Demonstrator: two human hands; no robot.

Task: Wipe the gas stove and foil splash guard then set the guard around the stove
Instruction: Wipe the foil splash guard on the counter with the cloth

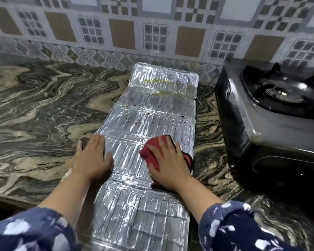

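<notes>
Two hands work on the guard: your left hand [92, 158] lies flat with fingers spread, half on the guard's left edge and half on the bench, pinning it down and holding nothing; your right hand [168, 165] presses flat on a red cloth [149, 153] bunched on the foil near the right edge, palm over it rather than fingers closed round it. The guard [152, 113] lies unfolded and flat on the bench [43, 105], a long strip running from the tiled wall [152, 33] toward you, its near end reaching past the bench's front edge. Left of it the bench is wide and bare, plenty of room to sweep. To the right only a narrow lane of bench separates the guard from the stove [261, 124], which sits apart from it and does not touch. The foil is silver, embossed with ribs and creased at the folds; yellow streaks mark the far panel and small brown specks dot the middle panels, with a few more crumbs just near your right wrist. The stove is dark, its burner [283, 91] and pan support glossy black.
</notes>
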